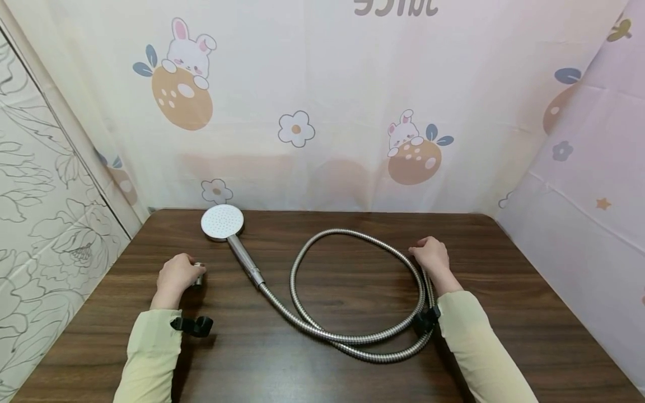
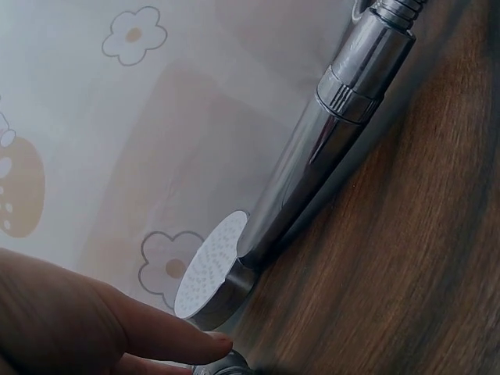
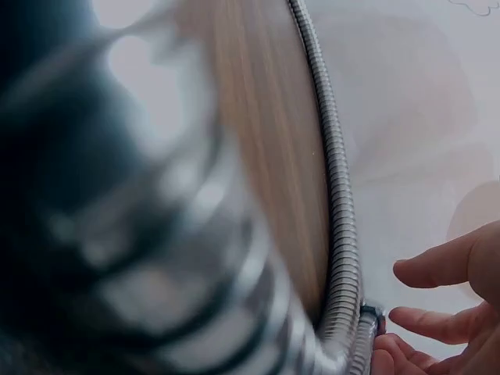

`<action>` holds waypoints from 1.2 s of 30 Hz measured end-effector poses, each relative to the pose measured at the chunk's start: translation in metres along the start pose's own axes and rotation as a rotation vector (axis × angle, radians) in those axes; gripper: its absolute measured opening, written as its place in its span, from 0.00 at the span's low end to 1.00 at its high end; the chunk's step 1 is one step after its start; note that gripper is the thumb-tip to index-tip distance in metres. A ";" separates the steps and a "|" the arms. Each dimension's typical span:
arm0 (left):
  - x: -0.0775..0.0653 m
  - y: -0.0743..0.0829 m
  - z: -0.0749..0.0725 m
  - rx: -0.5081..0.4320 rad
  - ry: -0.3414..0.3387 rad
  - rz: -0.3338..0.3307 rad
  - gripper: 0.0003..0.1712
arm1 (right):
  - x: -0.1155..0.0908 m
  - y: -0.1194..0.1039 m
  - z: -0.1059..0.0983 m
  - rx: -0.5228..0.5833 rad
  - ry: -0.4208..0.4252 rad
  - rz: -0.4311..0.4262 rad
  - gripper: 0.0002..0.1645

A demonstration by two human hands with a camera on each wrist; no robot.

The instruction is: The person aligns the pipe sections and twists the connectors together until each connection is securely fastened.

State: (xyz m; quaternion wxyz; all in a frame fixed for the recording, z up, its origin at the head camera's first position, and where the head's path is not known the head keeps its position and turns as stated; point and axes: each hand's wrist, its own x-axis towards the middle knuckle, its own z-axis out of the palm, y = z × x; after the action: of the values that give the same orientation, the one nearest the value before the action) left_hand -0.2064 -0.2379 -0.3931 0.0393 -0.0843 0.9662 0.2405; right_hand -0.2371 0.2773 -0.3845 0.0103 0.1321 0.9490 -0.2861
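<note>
My left hand holds a small chrome fitting at the left of the table, close over the wood. In the left wrist view, one finger lies along the top of the fitting, and most of it is hidden. To the right lies a hand shower, its white spray face up and its handle joined to a coiled metal hose. Beside the hose's far right bend is my right hand. Its thumb and forefinger stand apart, with fingertips right at the hose's end nut.
The brown wooden table reaches back to a printed curtain. Another curtain side borders it at right, and a flower-patterned panel at left. Black straps sit on both sleeves, the right one against the hose.
</note>
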 end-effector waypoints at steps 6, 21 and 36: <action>0.001 0.000 -0.001 0.020 -0.014 -0.023 0.25 | 0.001 0.006 0.000 0.007 -0.055 0.036 0.27; 0.000 0.000 0.002 0.014 0.021 -0.018 0.20 | 0.002 0.016 0.001 0.077 -0.044 0.101 0.24; 0.002 -0.002 0.002 0.024 0.018 0.015 0.15 | -0.004 0.014 -0.015 0.483 -0.068 0.145 0.25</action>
State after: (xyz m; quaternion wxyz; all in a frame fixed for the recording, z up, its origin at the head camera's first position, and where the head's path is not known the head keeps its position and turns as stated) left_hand -0.2083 -0.2393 -0.3965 0.0298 -0.0787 0.9699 0.2285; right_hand -0.2294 0.2955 -0.3793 0.0311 0.1888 0.8402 -0.5075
